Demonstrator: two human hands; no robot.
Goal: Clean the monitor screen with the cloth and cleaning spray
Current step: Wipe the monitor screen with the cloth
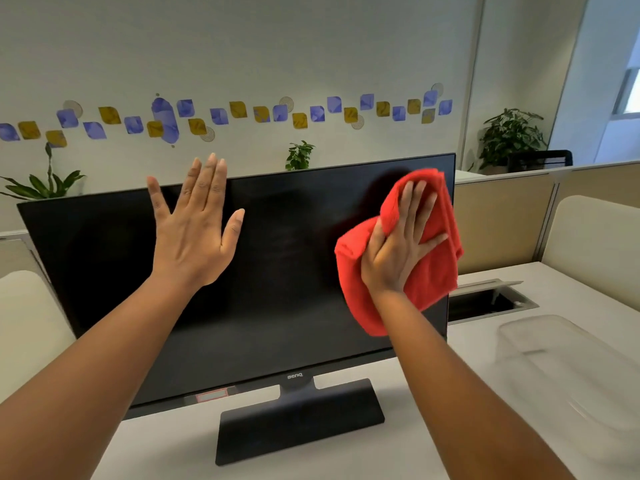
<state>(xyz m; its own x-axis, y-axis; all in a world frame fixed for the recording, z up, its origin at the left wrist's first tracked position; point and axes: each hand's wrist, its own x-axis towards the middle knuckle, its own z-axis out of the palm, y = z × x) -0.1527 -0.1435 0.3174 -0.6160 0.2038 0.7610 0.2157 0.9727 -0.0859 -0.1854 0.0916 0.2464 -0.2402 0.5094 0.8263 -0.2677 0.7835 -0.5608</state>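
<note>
Head view — clear plastic bin (pixel 568 368), contents indiscernible.

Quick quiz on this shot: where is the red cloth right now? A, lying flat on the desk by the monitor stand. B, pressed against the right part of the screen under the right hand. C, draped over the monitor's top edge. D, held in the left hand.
B: the right hand lies with straight fingers on the red cloth against the right part of the monitor screen, while the left hand is bare.
</note>
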